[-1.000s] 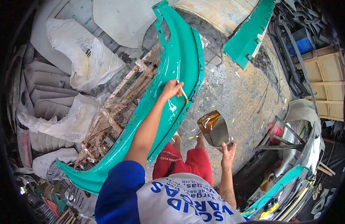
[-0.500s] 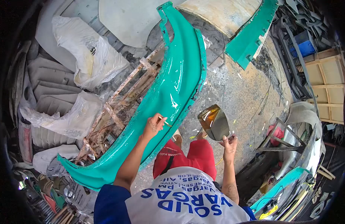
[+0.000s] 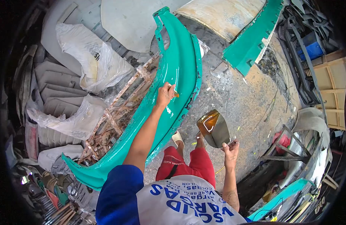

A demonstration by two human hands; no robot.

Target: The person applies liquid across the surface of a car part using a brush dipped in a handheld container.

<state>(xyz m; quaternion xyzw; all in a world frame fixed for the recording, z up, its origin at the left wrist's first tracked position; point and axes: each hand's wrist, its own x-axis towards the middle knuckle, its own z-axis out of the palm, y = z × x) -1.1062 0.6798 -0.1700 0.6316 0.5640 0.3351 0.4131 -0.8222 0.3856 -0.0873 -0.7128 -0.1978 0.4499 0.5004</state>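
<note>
My left hand [image 3: 165, 94] is closed around a small brush-like tool with an amber tip [image 3: 176, 94]; most of the tool is hidden by the fingers. It is over the middle of a long curved green panel [image 3: 182, 67], whose surface has glossy wet-looking streaks. My right hand [image 3: 230, 152] pinches the lower edge of an angular, grey-sided pan [image 3: 220, 133]. Amber liquid [image 3: 208, 122] lies in the pan's upper left part. The pan is held out to the right of the panel, above the floor.
The panel rests on a rusty, spattered frame [image 3: 113, 122]. Plastic-wrapped pieces [image 3: 100, 65] and stacked grey panels [image 3: 64, 90] lie at left. Another green panel [image 3: 251, 41] is at upper right. A wooden stand [image 3: 287, 150] and a blue crate [image 3: 311, 45] are at right.
My left hand has moved up and slightly right along the green panel with the tool. The pan in my right hand has shifted only slightly, and the camera view has shifted a little.
</note>
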